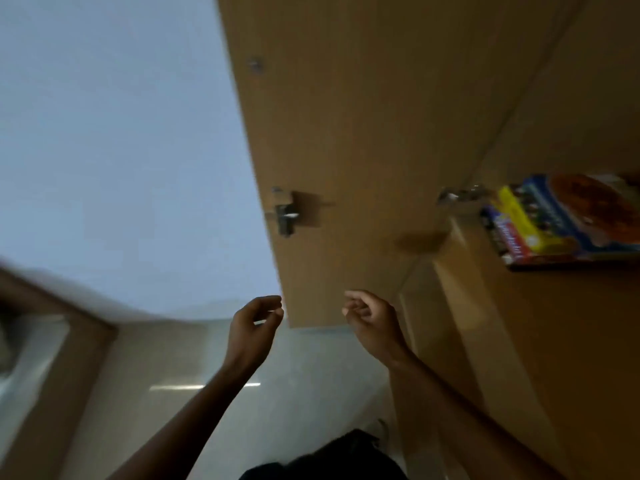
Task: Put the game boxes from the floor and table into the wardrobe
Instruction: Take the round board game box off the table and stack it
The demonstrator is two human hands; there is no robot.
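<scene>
Tan laminate wardrobe door [346,150] stands open. Blue-and-yellow printed game box [568,216] already lies on the wardrobe shelf [571,306]. Left hand [254,327] and right hand [372,322] hang empty, fingers loosely curled. Likely between boxes; next, fetch another.

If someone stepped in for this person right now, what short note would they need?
Left hand: empty, fingers loosely curled, at the lower corner of the open wardrobe door.
Right hand: empty, loosely curled, in front of the door's lower edge; contact unclear.
Game boxes: a colourful stack lies on a shelf inside the wardrobe, at right.
Done: at least those boxes are put away.
Left: floor and table are mostly out of view and blurred, so check them for more boxes. The door is open; closing it may come next.
</scene>
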